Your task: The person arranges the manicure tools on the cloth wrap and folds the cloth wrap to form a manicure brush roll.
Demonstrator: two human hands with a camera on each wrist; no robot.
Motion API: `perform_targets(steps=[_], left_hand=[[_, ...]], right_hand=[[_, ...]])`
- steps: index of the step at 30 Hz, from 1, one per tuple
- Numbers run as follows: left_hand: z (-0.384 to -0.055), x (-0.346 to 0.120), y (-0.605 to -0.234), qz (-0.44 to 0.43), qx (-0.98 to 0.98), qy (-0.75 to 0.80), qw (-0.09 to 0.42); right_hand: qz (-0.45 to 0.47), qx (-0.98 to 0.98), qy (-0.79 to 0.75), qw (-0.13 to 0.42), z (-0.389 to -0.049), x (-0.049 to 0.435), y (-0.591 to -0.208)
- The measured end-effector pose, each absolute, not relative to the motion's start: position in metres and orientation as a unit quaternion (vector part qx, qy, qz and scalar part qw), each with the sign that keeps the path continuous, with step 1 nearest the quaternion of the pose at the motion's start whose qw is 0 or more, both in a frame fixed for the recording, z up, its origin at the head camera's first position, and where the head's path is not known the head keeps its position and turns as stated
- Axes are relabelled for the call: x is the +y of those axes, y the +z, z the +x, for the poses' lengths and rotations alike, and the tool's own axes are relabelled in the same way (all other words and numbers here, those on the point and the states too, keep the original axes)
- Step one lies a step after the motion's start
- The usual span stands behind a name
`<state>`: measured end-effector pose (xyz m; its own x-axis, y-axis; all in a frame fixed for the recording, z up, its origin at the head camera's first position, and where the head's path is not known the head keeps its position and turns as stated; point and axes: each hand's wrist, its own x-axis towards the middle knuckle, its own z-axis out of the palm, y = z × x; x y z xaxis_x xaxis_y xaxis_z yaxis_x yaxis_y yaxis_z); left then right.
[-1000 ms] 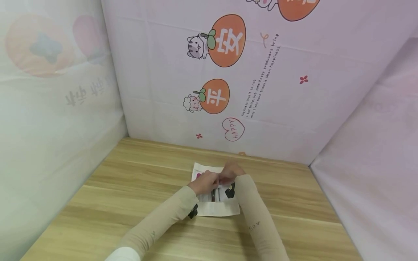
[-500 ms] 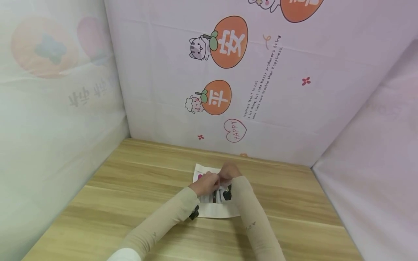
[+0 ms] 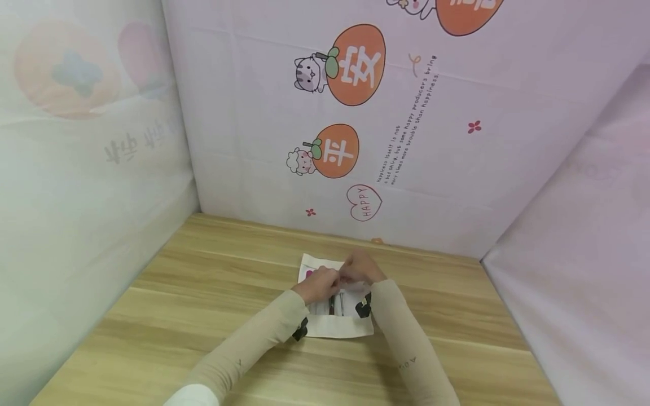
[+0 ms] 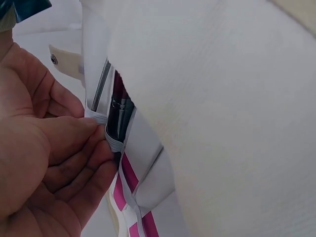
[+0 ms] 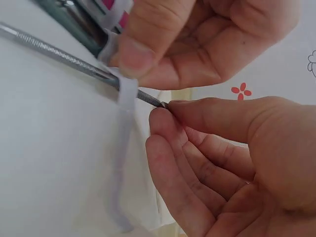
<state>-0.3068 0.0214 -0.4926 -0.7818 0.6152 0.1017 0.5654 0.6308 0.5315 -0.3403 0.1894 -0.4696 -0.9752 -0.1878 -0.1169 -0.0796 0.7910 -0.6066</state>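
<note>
A white fabric case [image 3: 337, 327] lies unfolded on the table under both hands. My left hand [image 3: 320, 283] pinches the elastic band [image 5: 128, 94] sewn across it, thumb pressed at the loop. A thin metal rod with a knurled grip [image 5: 59, 54] passes through that loop. With thumb and forefinger, my right hand [image 3: 359, 268] pinches the rod's far end, seen closely in the right wrist view. Beside the rod, a dark pen-like tool [image 4: 116, 116] sits in the neighbouring loop. A pale flap of the case [image 4: 222, 98] covers much of the left wrist view.
The case has a strap with a metal snap [image 4: 54, 59] and magenta patches [image 4: 120, 192]. The wooden table [image 3: 228, 270] meets a printed cloth wall [image 3: 254, 113] behind, with white cloth at both sides. Black wrist cameras [image 3: 299, 330] sit on both wrists.
My right forearm and wrist have swung outward to the right, uncovering more of the rod. The left hand stays in place at the band.
</note>
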Motion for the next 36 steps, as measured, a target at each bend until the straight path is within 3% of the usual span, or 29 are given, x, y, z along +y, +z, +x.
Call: perform_targets(steps=[7,16,23,31,36], left_hand=[[-0.306,0.023,-0.493,0.322,0.901,0.287,0.055],[-0.307,0.022,-0.498,0.334,0.901,0.274,0.025],[-0.307,0.019,-0.491,0.336,0.898,0.277,0.059],[-0.325,-0.038,-0.479,0.288,0.906,0.307,0.042],[-0.342,-0.075,-0.479,0.24,0.904,0.35,0.053]], right_hand=[[-0.078,0.938,-0.325,0.092,-0.331,0.195,-0.47],[-0.083,0.926,-0.334,0.154,-0.328,0.199,-0.469],[-0.086,0.935,-0.302,0.164,-0.318,0.209,-0.447],[-0.131,0.944,-0.266,0.146,-0.281,0.231,-0.408],[-0.119,0.937,-0.296,0.146,-0.253,0.249,-0.405]])
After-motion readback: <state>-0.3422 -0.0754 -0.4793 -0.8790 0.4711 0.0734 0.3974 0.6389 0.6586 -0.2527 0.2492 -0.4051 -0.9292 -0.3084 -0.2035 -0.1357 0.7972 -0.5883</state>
